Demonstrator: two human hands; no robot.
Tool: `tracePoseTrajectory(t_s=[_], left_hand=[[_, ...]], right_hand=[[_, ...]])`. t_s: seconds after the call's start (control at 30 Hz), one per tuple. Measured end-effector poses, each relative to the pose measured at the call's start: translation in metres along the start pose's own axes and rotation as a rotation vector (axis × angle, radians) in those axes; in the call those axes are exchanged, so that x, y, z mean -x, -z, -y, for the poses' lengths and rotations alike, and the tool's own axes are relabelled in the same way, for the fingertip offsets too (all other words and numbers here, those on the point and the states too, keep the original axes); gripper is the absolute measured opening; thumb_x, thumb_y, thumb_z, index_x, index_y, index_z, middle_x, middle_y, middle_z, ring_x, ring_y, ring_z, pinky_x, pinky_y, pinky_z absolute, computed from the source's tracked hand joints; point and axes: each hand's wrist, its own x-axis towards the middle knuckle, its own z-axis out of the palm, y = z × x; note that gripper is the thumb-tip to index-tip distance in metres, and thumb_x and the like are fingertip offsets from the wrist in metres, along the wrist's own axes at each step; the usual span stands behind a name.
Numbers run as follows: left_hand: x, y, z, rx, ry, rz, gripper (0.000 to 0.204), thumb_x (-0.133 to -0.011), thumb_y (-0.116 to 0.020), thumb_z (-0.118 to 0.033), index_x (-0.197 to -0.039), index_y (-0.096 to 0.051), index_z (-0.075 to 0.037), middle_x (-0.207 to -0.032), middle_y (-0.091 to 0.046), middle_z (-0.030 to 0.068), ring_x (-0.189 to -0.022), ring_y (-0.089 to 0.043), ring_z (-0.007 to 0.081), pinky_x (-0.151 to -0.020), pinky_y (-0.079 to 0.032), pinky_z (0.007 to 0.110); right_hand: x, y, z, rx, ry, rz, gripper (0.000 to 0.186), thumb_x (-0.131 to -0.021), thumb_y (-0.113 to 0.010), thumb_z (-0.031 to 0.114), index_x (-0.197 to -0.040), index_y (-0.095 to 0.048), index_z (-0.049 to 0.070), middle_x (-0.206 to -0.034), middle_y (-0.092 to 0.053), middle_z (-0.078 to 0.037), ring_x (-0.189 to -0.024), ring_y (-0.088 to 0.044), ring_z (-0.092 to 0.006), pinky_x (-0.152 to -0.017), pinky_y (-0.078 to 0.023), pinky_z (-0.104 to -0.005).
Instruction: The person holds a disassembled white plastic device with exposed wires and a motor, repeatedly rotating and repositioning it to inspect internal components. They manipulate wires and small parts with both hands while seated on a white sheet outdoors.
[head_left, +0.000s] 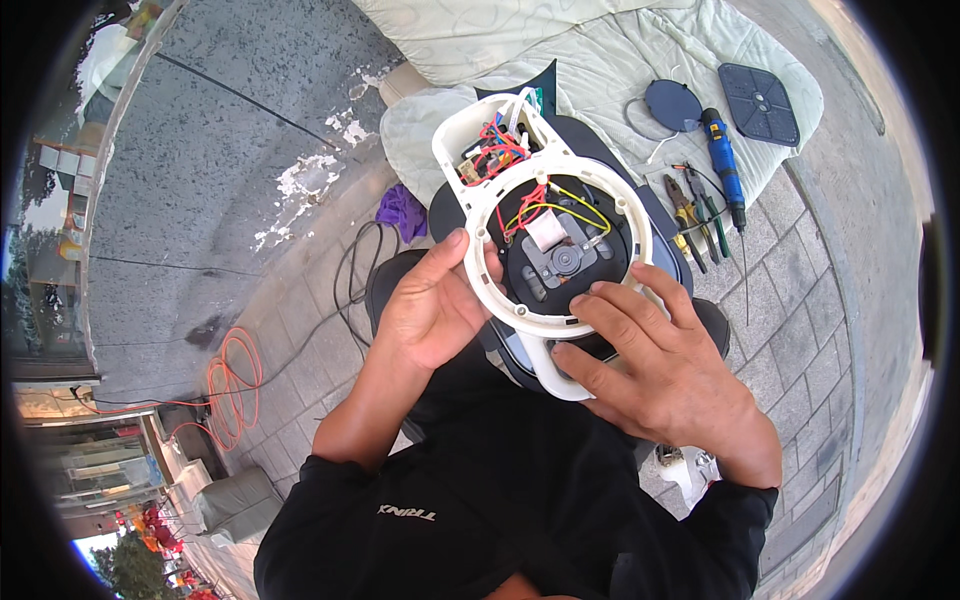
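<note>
Housing (541,170) open, wiring (495,155) exposed

Pavement (800,380) of grey blocks runs beneath the work. A pale quilt (600,70) covers its far part. To the left, an orange cord (235,390) lies in loose coils on the ground.

The housing, white, is held above the lap: its handle points toward the person, its far compartment packed with red and blue leads.

The right hand (660,370) lies spread over the ring's near right side, fingertips on the rim, thumb by the handle; whether it grips cannot be told. The left hand (435,305) grasps the ring's left side, thumb on the rim, fingertips showing inside.

On the quilt, right: a blue drill (723,160), its long bit reaching over the pavement, a dark square plate (760,103), and a dark disc (673,105). Pliers (683,205) lie beside the drill. Left of the housing: a purple cloth (402,212).

Inside the ring, yellow and red leads pass near a grey hub (565,262).
</note>
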Motion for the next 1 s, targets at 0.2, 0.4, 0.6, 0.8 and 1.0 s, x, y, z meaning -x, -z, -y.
tracePoseTrajectory(t_s=[0.2, 0.4, 0.6, 0.8, 1.0], left_hand=[[-0.0019, 0.0034, 0.0, -0.112, -0.015, -0.03, 0.038, -0.099, -0.072, -0.031, -0.127, -0.063, -0.006, -0.101, -0.071, 0.0048, -0.09, -0.071, 0.0191, -0.083, -0.057, 0.039], [-0.0007, 0.0, -0.0012, -0.158, -0.036, -0.051, 0.032, -0.099, -0.072, -0.031, -0.118, -0.067, -0.006, -0.101, -0.073, 0.0063, -0.089, -0.072, 0.0211, -0.082, -0.058, 0.04], [-0.0011, -0.0002, 0.0017, -0.032, -0.025, -0.014, 0.029, -0.1, -0.072, -0.029, -0.115, -0.067, -0.005, -0.101, -0.074, 0.008, -0.09, -0.072, 0.0207, -0.083, -0.058, 0.041], [0.0014, -0.0004, 0.0013, -0.023, -0.035, -0.002, 0.03, -0.1, -0.072, -0.028, -0.119, -0.065, -0.006, -0.102, -0.073, 0.0075, -0.088, -0.072, 0.0192, -0.084, -0.058, 0.041], [0.0021, 0.0013, -0.0044, -0.176, -0.037, -0.04, 0.03, -0.099, -0.074, -0.029, -0.119, -0.066, -0.007, -0.103, -0.074, 0.0061, -0.088, -0.072, 0.0184, -0.084, -0.058, 0.041]], right_hand=[[0.0006, 0.0007, -0.0011, -0.031, 0.003, 0.012, 0.032, -0.078, -0.078, 0.019, -0.108, -0.073, 0.011, -0.125, -0.066, -0.013, -0.119, -0.064, -0.0296, -0.114, -0.04, -0.0553], [-0.002, 0.0007, 0.001, 0.006, -0.001, 0.023, 0.033, -0.076, -0.08, 0.02, -0.107, -0.073, 0.013, -0.126, -0.065, -0.012, -0.119, -0.064, -0.029, -0.114, -0.042, -0.0542], [-0.0041, 0.0013, 0.0019, 0.021, -0.004, 0.042, 0.038, -0.07, -0.083, 0.021, -0.106, -0.074, 0.015, -0.129, -0.065, -0.012, -0.122, -0.063, -0.0297, -0.114, -0.042, -0.055], [-0.0033, 0.0007, 0.0021, 0.014, -0.011, 0.054, 0.046, -0.063, -0.087, 0.022, -0.107, -0.075, 0.015, -0.132, -0.065, -0.012, -0.124, -0.063, -0.0307, -0.115, -0.042, -0.0562], [-0.0037, 0.0062, 0.0032, 0.002, -0.018, 0.079, 0.037, -0.073, -0.084, 0.02, -0.108, -0.072, 0.015, -0.131, -0.064, -0.012, -0.122, -0.063, -0.0296, -0.115, -0.041, -0.0549]])
